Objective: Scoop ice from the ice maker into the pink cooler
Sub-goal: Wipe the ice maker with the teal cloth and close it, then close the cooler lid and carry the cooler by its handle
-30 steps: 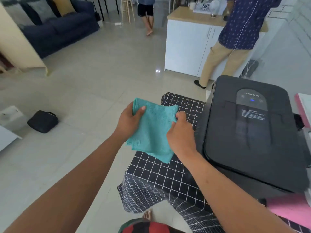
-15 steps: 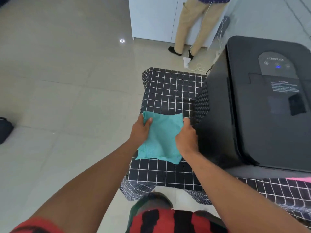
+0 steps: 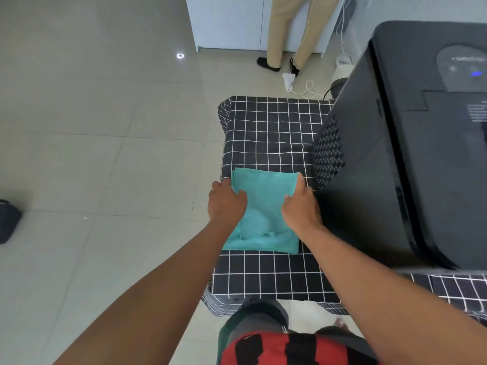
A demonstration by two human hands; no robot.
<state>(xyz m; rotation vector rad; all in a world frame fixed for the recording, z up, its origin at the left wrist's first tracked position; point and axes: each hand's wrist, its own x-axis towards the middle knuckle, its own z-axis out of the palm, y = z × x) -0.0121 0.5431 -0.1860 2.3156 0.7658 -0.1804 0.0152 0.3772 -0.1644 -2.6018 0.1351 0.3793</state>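
A folded teal cloth (image 3: pixel 264 206) lies on the black grid-patterned tablecloth (image 3: pixel 268 133). My left hand (image 3: pixel 225 204) holds its left edge, thumb on top. My right hand (image 3: pixel 301 206) grips its right edge, thumb on top. Right beside my right hand stands the black ice maker (image 3: pixel 411 143), its lid down and a blue light on its panel. The pink cooler is out of view.
A person in beige trousers (image 3: pixel 287 30) stands by a white cabinet (image 3: pixel 229 22) beyond the table. A white power strip with cords (image 3: pixel 288 80) lies on the tiled floor. A black bag (image 3: pixel 8 222) sits at the left edge.
Both hands lowered the teal cloth from mid-air onto the tablecloth, next to the ice maker. The camera tilted downward.
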